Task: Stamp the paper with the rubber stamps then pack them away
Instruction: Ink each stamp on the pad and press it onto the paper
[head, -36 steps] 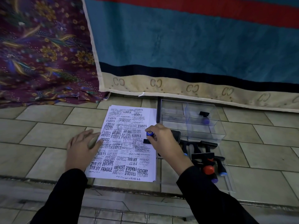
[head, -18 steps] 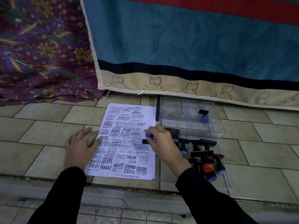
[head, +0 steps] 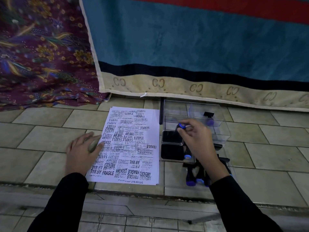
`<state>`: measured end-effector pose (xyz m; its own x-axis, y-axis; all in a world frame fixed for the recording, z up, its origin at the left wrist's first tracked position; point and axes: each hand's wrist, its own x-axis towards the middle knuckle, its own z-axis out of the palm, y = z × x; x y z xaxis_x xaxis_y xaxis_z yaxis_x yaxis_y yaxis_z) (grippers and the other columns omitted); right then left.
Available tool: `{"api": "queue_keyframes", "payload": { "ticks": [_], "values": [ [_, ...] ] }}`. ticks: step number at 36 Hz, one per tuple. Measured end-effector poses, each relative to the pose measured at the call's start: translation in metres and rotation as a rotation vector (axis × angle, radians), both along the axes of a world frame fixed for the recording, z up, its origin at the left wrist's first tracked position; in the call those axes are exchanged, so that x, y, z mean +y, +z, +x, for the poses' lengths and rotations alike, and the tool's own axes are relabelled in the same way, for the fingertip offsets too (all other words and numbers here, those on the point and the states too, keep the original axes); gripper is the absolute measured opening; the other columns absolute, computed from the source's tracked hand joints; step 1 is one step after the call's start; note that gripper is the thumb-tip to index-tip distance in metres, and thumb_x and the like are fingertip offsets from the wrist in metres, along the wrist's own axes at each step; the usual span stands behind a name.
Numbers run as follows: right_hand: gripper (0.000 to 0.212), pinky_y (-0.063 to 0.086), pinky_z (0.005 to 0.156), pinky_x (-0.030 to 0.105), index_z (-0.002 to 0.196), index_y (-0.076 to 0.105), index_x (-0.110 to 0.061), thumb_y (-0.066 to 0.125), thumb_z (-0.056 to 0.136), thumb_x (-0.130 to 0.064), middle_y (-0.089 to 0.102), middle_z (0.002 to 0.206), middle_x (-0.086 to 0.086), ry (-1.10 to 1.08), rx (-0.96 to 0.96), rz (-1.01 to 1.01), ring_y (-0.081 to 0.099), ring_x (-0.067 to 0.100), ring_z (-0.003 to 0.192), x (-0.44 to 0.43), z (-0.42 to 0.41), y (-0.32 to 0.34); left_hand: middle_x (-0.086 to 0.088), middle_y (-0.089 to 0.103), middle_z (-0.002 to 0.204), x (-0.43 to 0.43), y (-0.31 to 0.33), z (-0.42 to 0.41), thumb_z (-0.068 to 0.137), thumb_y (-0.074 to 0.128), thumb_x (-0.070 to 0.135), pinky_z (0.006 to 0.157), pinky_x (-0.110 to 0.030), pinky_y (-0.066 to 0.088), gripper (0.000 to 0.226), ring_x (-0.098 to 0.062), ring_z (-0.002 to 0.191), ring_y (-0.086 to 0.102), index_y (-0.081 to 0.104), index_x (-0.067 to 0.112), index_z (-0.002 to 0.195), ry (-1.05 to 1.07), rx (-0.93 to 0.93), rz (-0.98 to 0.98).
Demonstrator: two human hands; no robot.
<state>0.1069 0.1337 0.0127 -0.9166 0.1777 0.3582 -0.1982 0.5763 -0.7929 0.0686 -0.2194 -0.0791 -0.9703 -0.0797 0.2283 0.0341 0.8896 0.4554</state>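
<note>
Stamp (head: 181, 126) pinched in right grip (head: 195, 137), above ink pad (head: 172, 138).

Dim overall, with soft and even light. Brightest on the white paper (head: 132, 144), almost without detail on the black sleeves (head: 242, 206). Some motion blur on the right hand (head: 199, 139) and on the stamp (head: 181, 126) in its fingers, but sharp on the printed words. Pale reflections on the clear box (head: 222, 131). Bent at the edges, as on the floor tiles (head: 41, 139).
</note>
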Motion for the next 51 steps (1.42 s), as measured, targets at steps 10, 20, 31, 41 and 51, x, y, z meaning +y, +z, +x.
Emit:
{"api": "queue_keyframes", "payload": {
  "ticks": [10, 20, 31, 41, 51],
  "values": [
    [0.022, 0.054, 0.075, 0.013, 0.102, 0.069, -0.014, 0.070, 0.081, -0.006, 0.061, 0.096, -0.002, 0.124, -0.076, 0.182, 0.061, 0.003, 0.073, -0.001, 0.023, -0.020, 0.006, 0.056, 0.135, -0.001, 0.000, 0.001, 0.082, 0.050, 0.054, 0.113, -0.041, 0.020, 0.045, -0.018, 0.130, 0.046, 0.069, 0.033, 0.116, -0.002, -0.006, -0.004],
    [0.023, 0.057, 0.076, 0.034, 0.102, 0.070, -0.007, 0.071, 0.080, -0.002, 0.063, 0.095, 0.007, 0.133, -0.090, 0.268, 0.064, 0.019, 0.077, -0.012, 0.029, -0.026, 0.004, 0.056, 0.136, 0.000, 0.001, 0.002, 0.082, 0.050, 0.054, 0.113, -0.043, 0.020, 0.046, -0.020, 0.129, 0.046, 0.068, 0.031, 0.118, -0.003, -0.016, 0.005],
    [0.018, 0.050, 0.074, 0.009, 0.094, 0.069, -0.008, 0.072, 0.078, -0.001, 0.064, 0.098, 0.002, 0.100, -0.117, 0.283, 0.064, 0.010, 0.076, -0.014, 0.034, -0.028, 0.003, 0.056, 0.137, 0.002, 0.001, 0.002, 0.090, 0.068, 0.035, 0.113, -0.041, 0.019, 0.029, -0.021, 0.130, 0.046, 0.068, 0.030, 0.118, 0.008, -0.004, 0.002],
    [0.015, 0.051, 0.075, 0.011, 0.095, 0.067, -0.007, 0.070, 0.081, -0.004, 0.063, 0.098, 0.001, 0.160, -0.058, 0.214, 0.057, 0.000, 0.070, -0.042, -0.004, -0.004, 0.002, 0.057, 0.135, 0.002, 0.001, 0.002, 0.088, 0.070, 0.034, 0.112, -0.042, 0.021, 0.028, -0.021, 0.129, 0.046, 0.069, 0.030, 0.116, 0.015, 0.011, 0.011],
    [0.020, 0.055, 0.082, 0.033, 0.106, 0.064, -0.007, 0.063, 0.086, -0.003, 0.058, 0.101, 0.008, 0.238, -0.092, 0.322, 0.063, 0.020, 0.083, -0.066, -0.025, -0.021, 0.005, 0.057, 0.134, -0.002, -0.004, -0.001, 0.083, 0.057, 0.051, 0.113, -0.042, 0.020, 0.038, -0.018, 0.129, 0.046, 0.069, 0.034, 0.114, 0.006, 0.009, 0.023]
  ]
}}
